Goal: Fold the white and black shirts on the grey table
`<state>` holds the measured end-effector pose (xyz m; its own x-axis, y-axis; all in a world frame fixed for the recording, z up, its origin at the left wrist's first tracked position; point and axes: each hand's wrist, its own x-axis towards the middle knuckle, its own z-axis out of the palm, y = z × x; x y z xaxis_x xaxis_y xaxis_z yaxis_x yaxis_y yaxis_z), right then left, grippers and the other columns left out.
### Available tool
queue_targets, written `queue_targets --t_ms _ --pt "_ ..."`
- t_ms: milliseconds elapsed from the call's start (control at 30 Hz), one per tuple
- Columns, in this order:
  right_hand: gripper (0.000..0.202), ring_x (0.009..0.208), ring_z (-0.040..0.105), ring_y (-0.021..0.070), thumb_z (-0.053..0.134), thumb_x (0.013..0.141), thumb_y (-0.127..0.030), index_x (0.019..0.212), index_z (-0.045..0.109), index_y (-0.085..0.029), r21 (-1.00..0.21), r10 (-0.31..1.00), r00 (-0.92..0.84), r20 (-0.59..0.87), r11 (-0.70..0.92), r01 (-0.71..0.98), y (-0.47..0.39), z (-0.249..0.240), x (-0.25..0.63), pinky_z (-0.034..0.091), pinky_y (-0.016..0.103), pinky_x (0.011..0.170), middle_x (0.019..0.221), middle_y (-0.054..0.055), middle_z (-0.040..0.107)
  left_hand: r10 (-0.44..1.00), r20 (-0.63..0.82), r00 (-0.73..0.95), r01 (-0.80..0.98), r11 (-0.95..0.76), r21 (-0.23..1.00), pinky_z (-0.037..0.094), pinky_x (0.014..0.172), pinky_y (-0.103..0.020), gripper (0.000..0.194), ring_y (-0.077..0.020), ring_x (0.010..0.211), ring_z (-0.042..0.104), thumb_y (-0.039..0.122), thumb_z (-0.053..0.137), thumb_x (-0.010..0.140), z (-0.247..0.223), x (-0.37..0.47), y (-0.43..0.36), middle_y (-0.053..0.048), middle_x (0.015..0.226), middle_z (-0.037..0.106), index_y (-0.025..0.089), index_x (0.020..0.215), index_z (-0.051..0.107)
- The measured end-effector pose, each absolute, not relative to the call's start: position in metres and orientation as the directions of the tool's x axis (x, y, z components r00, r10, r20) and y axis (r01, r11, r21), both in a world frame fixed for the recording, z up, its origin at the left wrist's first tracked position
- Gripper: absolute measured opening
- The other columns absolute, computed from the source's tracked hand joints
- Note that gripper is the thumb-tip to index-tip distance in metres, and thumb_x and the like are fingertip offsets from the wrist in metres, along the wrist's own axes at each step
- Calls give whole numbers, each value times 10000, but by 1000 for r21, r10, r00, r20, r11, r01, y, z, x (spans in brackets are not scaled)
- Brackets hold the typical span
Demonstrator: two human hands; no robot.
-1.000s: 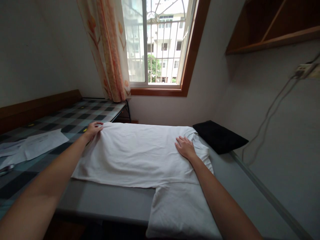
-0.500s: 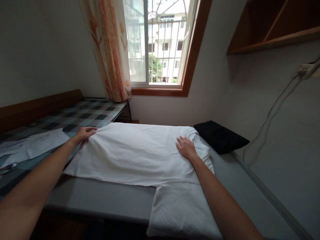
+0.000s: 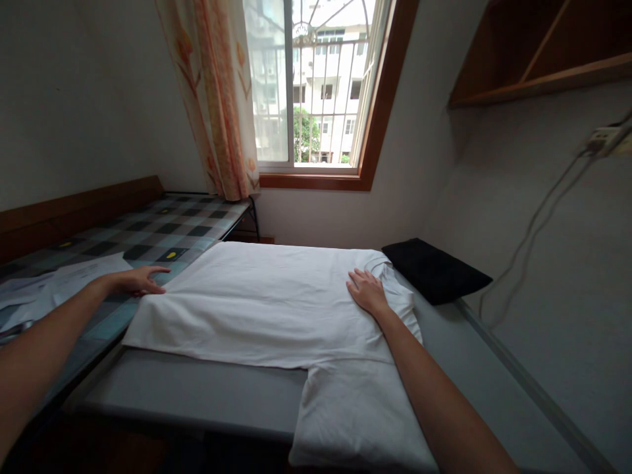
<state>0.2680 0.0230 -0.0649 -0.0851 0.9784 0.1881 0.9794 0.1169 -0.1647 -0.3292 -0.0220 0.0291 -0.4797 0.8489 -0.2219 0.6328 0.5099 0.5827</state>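
A white T-shirt (image 3: 266,296) lies spread on the grey tabletop (image 3: 197,392), its hem to the left and its collar to the right. One sleeve hangs over the front edge. My left hand (image 3: 138,281) is at the hem, thumb and forefinger apart. The lower fingertip touches the cloth, where a crease runs off to the right; its other fingers are partly hidden. Near the collar, my right hand (image 3: 366,289) rests flat on the shirt with its fingers stretched out.
Behind the collar lies a black folded cloth or cushion (image 3: 434,271) against the wall. At left, papers (image 3: 91,280) lie on a checkered bed (image 3: 197,210). A curtain (image 3: 217,99) hangs by the window; a wooden shelf (image 3: 543,89) juts out at upper right.
My left hand has moved left and nearer along the hem, and its fingers have spread. The hem's far corner now lies flatter. My right hand has stayed in place.
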Motion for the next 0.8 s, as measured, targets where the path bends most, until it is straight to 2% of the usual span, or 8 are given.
queue_targets --t_ms 67,167,233,267,367,500,667,800 --pt "465 1370 329 276 374 940 -397 1346 528 -231 -162 977 -84 196 117 980 22 -64 267 275 443 1089 1472 31 444 892 -212 -398 755 450 476 428 537 -248 502 -179 551 560 337 770 490 24 -329 -15 64 501 548 225 966 658" --pt "467 1367 330 280 372 940 -395 1346 528 -227 -154 977 -83 198 115 981 21 -64 267 275 442 1087 1470 32 446 966 26 -257 931 240 274 486 744 -306 469 -218 790 627 389 666 640 12 -308 -9 -5 795 662 178 1059 642" --pt "468 1368 329 280 372 940 -395 1347 528 -225 -149 977 -83 195 113 982 21 -63 266 273 439 1087 1470 34 446 985 136 -105 970 72 230 460 900 -343 496 -238 986 612 463 555 745 0 -280 -10 -60 1101 649 184 1150 621" --pt "470 1367 329 280 372 940 -396 1348 528 -223 -147 977 -83 194 112 983 21 -63 266 273 437 1087 1470 36 446 983 184 -26 977 -14 213 441 952 -362 522 -256 1061 592 501 510 775 -8 -263 -13 -94 1186 623 171 1166 615" --pt "478 1369 327 279 362 942 -397 1354 522 -217 -141 977 -84 195 113 984 21 -63 265 268 433 1089 1474 38 441 966 223 128 960 -178 218 403 1029 -370 550 -244 1171 550 556 405 849 -30 -209 -24 -107 1259 599 177 1192 608" --pt "480 1375 315 275 355 943 -396 1361 514 -224 -138 980 -82 181 108 985 21 -63 264 260 431 1093 1481 35 432 965 186 187 961 -218 168 385 1045 -435 547 -272 1289 461 562 378 895 -49 -143 -33 -110 1406 497 224 1280 569" --pt "473 1381 304 268 344 946 -396 1356 518 -234 -140 981 -83 176 109 984 22 -64 263 258 427 1094 1486 29 424 963 150 223 968 -238 86 259 1108 -520 596 -313 1422 253 579 346 920 -56 -83 -24 -114 1518 359 243 1400 459" --pt "476 1376 310 266 339 948 -401 1360 511 -235 -133 981 -85 173 109 985 24 -64 263 259 425 1095 1485 28 425 973 115 200 977 -208 57 171 1108 -602 647 -334 1438 200 622 293 919 -62 -61 -16 -107 1558 274 273 1459 364"
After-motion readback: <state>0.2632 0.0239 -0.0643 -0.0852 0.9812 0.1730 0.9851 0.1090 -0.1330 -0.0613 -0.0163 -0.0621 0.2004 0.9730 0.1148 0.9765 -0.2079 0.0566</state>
